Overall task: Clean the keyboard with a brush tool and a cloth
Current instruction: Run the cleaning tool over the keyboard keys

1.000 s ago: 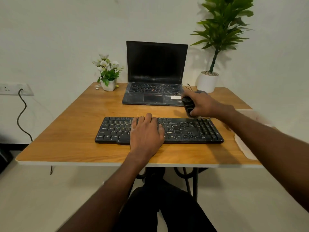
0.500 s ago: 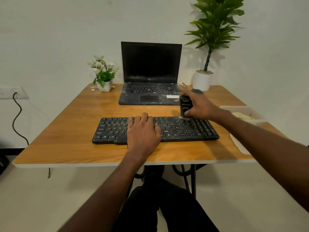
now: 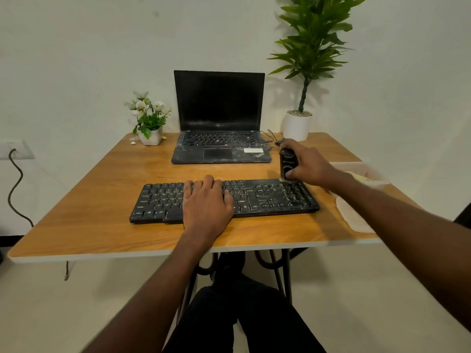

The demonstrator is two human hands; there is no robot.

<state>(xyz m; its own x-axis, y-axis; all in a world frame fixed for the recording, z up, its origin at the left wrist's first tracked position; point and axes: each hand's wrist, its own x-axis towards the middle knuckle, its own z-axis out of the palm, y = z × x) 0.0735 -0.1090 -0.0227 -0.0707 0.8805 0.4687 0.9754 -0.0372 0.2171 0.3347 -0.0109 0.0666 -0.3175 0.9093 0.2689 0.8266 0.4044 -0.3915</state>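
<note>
A dusty black keyboard [image 3: 267,197] lies across the middle of the wooden table [image 3: 89,200]. My left hand [image 3: 207,202] rests flat on its middle keys with fingers straight. My right hand [image 3: 309,165] grips a black brush tool [image 3: 287,163] held upright, its lower end touching the keyboard's far right corner. A pale cloth [image 3: 353,215] lies on the table to the right of the keyboard, partly hidden by my right forearm.
An open dusty laptop [image 3: 219,123] stands behind the keyboard. A small flower pot [image 3: 150,136] sits at the back left, a tall potted plant [image 3: 298,126] at the back right. A pale plastic tray [image 3: 362,171] is at the right edge. A cable hangs from a wall socket [image 3: 12,149].
My right hand has brought the brush tool down and slightly right onto the keyboard's far right corner. My left hand has stayed on the keys.
</note>
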